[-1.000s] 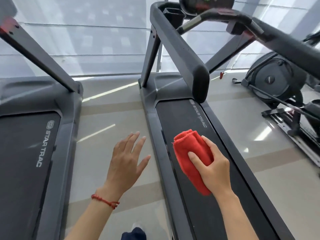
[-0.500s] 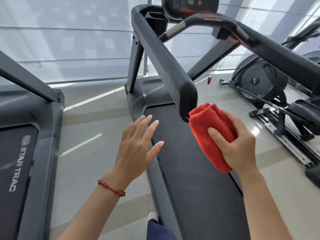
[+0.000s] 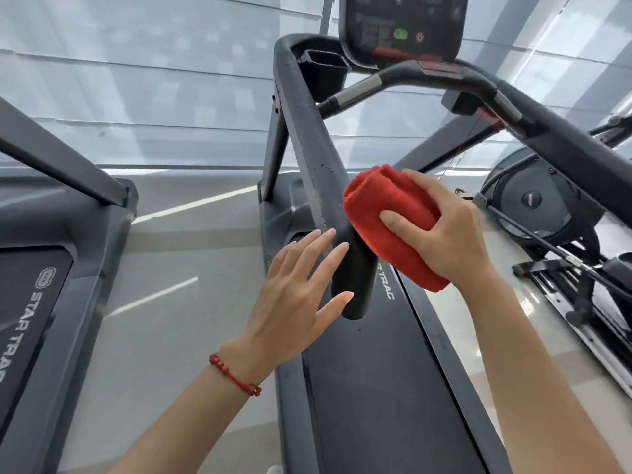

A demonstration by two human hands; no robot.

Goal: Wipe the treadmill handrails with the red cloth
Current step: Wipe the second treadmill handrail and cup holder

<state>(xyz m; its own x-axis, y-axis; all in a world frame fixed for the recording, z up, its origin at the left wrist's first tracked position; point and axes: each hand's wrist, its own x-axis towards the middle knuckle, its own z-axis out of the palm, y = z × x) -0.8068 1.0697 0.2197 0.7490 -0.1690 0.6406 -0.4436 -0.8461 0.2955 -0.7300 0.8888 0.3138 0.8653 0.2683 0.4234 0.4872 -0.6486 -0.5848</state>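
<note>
A folded red cloth (image 3: pixel 383 213) is gripped by my right hand (image 3: pixel 441 227) and lies against the right side of the treadmill's dark left handrail (image 3: pixel 307 131), near its rounded lower end. My left hand (image 3: pixel 297 295) is spread with straight fingers just left of that handrail end, fingertips at or very near the rail. The right handrail (image 3: pixel 564 148) runs from the console down to the right edge.
The treadmill belt (image 3: pixel 376 388) lies below the hands and the console (image 3: pixel 403 25) stands above. A second treadmill (image 3: pixel 51 285) stands at the left. An elliptical machine (image 3: pixel 540 206) is at the right. Pale floor lies between the machines.
My right hand has lifted the red cloth up and against the left handrail. My left hand has moved up to the rail's end. The view has come closer to the treadmill.
</note>
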